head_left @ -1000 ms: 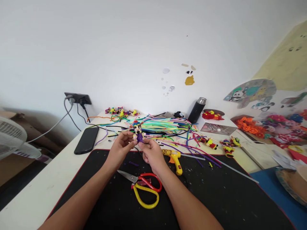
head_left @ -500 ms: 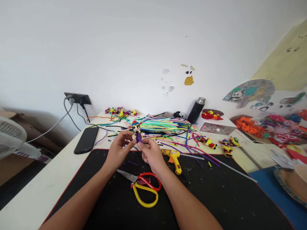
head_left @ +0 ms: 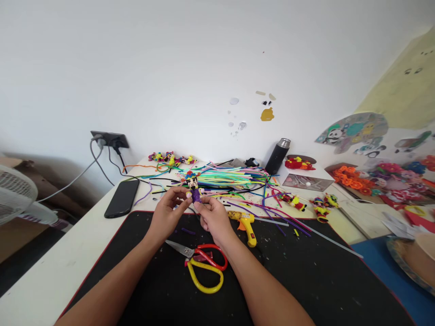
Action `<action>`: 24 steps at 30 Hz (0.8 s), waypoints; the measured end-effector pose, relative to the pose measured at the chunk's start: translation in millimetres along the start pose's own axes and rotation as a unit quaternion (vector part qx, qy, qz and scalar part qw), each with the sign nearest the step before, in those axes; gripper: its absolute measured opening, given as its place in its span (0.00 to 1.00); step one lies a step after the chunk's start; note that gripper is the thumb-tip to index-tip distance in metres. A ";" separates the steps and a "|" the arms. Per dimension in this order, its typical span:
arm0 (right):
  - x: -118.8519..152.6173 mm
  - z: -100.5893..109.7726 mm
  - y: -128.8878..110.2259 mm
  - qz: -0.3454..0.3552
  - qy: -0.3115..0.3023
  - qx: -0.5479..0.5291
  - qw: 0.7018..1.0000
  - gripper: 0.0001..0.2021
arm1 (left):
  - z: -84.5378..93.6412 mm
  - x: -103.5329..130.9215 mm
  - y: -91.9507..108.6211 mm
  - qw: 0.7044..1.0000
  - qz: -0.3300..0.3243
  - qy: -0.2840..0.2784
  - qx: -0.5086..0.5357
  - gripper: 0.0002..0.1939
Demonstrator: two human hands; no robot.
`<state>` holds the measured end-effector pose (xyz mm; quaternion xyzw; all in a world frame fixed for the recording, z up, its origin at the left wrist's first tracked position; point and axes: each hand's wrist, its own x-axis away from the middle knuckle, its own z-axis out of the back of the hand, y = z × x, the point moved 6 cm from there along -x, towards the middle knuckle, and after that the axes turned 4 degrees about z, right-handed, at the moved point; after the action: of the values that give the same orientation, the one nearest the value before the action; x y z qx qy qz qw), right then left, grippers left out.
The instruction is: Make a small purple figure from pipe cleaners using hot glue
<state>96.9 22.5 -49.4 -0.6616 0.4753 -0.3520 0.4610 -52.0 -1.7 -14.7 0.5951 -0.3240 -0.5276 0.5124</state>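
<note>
Between my hands, upright above the far part of the black mat (head_left: 292,280), is a small pipe-cleaner doll (head_left: 195,194) with a purple body, pale face, black beard and a blue-and-red hat. My left hand (head_left: 170,209) pinches it from the left side. The fingers of my right hand (head_left: 213,218) are closed on its lower body from the right. Below my hands lie scissors (head_left: 204,265) with one red and one yellow handle. A yellow glue gun (head_left: 247,225) rests just right of my right hand.
Behind the doll spreads a pile of coloured pipe cleaners (head_left: 231,177). A black phone (head_left: 121,199) lies at the left, and a black flask (head_left: 277,156) leans at the back. More finished dolls (head_left: 320,209) lie on the right. A fan (head_left: 16,194) stands beyond the table's left edge.
Almost nothing differs. My hands and the doll keep their place and grip; the whole view has shifted very slightly.
</note>
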 end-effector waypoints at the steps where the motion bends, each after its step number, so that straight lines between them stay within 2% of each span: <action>1: 0.0 0.0 -0.1 0.000 0.000 -0.001 1.000 0.22 | 0.0 0.1 -0.3 1.000 -0.001 0.000 0.002 0.13; 24: 0.8 -1.2 -0.7 -0.008 0.000 -0.009 1.000 0.22 | -0.4 1.4 -0.4 1.000 0.000 0.004 0.007 0.13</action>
<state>96.3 21.5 -48.3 -0.6693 0.4730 -0.3513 0.4527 -51.3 -2.8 -15.5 0.6011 -0.3257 -0.5230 0.5090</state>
